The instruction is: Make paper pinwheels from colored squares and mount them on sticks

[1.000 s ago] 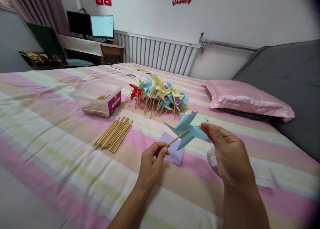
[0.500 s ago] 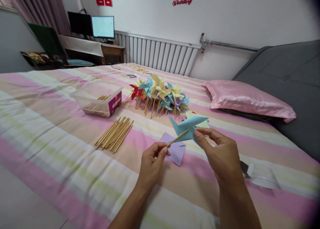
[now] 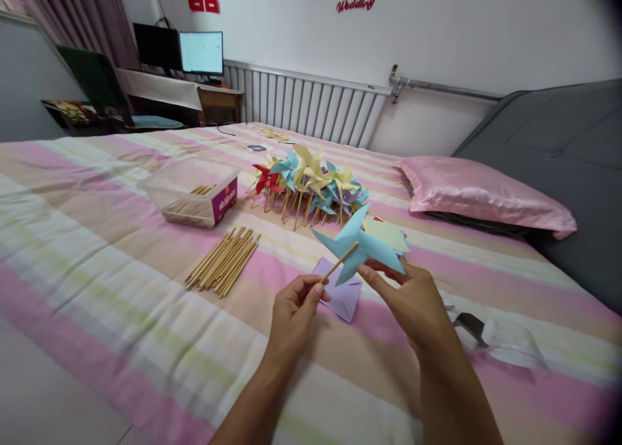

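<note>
Here was the left hand (image 3: 299,306), thumb and fingers clamped on the lower end of a wooden stick (image 3: 340,262)! Up that stick ran, slanting away to the right, its upper end lying across the middle of a pale blue pinwheel (image 3: 362,245). And there was the pinwheel itself, held up above the bed (image 3: 131,315), between the two hands, its blades splayed wide!

In from the other side came the right hand (image 3: 405,296), right at the lower blades, its thumb by the near edge and its fingers partly hidden behind the paper; whether they pinched it or merely brushed it, you could not tell.

Just below and partly behind the blades lay a purple folded paper (image 3: 346,300), flat on the striped cover. Behind the pinwheel, a stack of coloured sheets (image 3: 391,233) peeked out, pale green on top.

Over to the left, what a spread: a bundle of loose sticks (image 3: 222,262), side by side, and beyond it a clear plastic box (image 3: 189,186) with more sticks inside. Farther back stood a whole crowd of pinwheels (image 3: 308,173), yellow, blue, red and purple! Out right sat a clear plastic container (image 3: 512,342), near the right forearm.
</note>
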`<state>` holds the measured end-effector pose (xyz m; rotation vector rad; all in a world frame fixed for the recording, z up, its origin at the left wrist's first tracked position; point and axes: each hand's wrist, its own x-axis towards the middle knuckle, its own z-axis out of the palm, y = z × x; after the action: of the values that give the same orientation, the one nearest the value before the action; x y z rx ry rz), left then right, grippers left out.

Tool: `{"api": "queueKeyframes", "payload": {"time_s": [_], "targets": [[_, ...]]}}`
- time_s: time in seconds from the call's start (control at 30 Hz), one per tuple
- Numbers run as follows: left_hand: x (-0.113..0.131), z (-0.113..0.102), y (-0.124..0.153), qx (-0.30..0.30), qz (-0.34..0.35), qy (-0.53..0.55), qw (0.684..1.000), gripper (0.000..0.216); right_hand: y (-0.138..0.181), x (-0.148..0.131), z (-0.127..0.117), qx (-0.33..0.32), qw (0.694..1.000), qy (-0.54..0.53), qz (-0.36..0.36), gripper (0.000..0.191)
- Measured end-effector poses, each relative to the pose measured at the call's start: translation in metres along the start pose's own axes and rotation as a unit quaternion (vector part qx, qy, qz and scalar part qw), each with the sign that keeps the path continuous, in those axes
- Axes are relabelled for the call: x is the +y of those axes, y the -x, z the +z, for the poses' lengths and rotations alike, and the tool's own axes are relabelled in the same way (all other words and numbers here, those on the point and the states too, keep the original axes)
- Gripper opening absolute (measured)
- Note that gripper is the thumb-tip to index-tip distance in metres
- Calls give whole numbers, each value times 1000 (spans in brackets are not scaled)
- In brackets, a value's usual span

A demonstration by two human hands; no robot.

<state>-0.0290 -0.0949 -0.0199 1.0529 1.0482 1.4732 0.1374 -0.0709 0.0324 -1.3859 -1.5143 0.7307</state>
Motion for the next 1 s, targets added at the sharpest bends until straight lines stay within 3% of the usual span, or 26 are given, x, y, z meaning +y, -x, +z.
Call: {"api": "queueKeyframes", "payload": {"time_s": [0.07, 0.2, 0.33, 0.57, 1.0], "targets": [[-1, 0, 0, -1, 2, -1, 1000, 19, 0, 0, -6, -11, 999, -35, 2, 37], [-2, 0, 0, -3, 4, -7, 1000, 19, 2, -5, -17, 30, 990, -140, -3, 56], [-3, 0, 0, -8, 10, -18, 1000, 20, 6, -12, -16, 16, 980, -194, -27, 49], [0, 1, 1, -17, 7, -30, 999, 21, 5, -5, -3, 127, 981, -144, -37, 28], [1, 1, 1, -11, -10, 7, 1000, 22, 7, -8, -3, 85, 994, -64, -4, 23]]}}
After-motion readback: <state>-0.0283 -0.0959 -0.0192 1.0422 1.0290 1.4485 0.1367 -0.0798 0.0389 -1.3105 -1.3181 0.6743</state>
